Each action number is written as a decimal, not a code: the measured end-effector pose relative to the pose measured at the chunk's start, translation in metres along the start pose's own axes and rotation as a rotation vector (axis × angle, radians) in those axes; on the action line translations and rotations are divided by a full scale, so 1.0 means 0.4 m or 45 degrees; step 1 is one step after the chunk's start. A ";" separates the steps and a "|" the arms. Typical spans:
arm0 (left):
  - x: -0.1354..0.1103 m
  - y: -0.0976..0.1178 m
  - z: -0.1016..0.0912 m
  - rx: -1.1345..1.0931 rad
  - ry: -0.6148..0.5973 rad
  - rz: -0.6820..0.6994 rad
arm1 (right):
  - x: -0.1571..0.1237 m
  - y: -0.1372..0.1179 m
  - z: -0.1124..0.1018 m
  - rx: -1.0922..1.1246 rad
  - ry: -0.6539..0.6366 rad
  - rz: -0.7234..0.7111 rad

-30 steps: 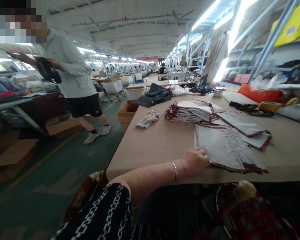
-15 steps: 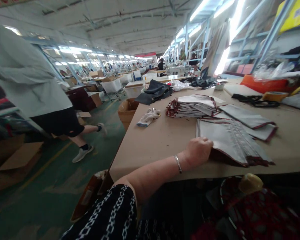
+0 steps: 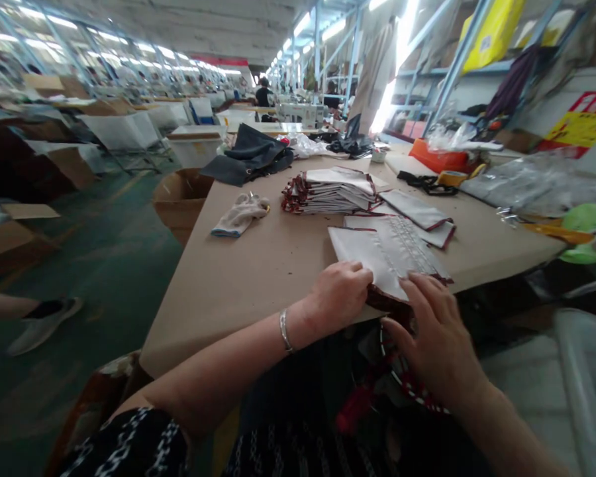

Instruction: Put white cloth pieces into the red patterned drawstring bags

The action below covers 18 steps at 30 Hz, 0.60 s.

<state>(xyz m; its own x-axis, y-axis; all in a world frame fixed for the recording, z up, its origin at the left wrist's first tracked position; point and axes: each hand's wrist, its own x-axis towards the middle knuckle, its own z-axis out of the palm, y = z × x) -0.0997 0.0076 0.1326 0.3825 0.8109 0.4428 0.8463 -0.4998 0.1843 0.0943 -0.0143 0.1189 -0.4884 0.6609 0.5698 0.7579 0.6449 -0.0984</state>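
A pale grey fabric piece with dark red edging [image 3: 377, 255] lies at the table's front edge, its near side lifted slightly. My left hand [image 3: 340, 295], with a silver bracelet on the wrist, is closed on its near left corner. Over its near right edge reaches my right hand [image 3: 434, 334], fingertips touching the cloth and thumb held apart below. Behind it sits a thick stack of similar folded pieces [image 3: 330, 189]. More pieces [image 3: 417, 212] lie to the right of the stack.
A knitted work glove [image 3: 241, 215] rests on the brown table [image 3: 258, 281]. Farther back is dark folded material [image 3: 251, 156]. An orange bag [image 3: 440, 156], tape roll [image 3: 451, 177] and clear plastic [image 3: 541, 182] sit right. A cardboard box [image 3: 183, 199] stands left of the table.
My right hand has come into view and reached the fabric's near edge. The view has turned right. The person walking on the left has mostly left view; a leg remains.
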 end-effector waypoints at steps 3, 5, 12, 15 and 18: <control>-0.023 -0.002 -0.026 -0.042 0.062 0.020 | 0.063 0.013 0.040 -0.158 -0.196 0.014; -0.049 -0.010 -0.039 -0.082 0.096 0.027 | 0.102 0.028 0.050 -0.240 -0.366 0.092; -0.155 -0.017 0.021 -0.867 0.227 -0.597 | 0.063 -0.011 -0.040 -0.086 -0.192 0.299; -0.165 0.023 0.057 -1.746 0.305 -1.095 | -0.030 -0.054 -0.010 0.014 -0.384 0.256; -0.166 0.080 0.086 -2.279 0.341 -1.350 | -0.127 -0.062 0.059 0.199 -0.648 0.472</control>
<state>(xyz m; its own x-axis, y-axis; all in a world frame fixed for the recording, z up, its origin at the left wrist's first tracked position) -0.0854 -0.0518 0.0789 -0.0826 0.9437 -0.3205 -0.6098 0.2065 0.7652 0.0901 -0.0549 0.0733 -0.3796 0.9249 0.0212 0.8624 0.3621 -0.3537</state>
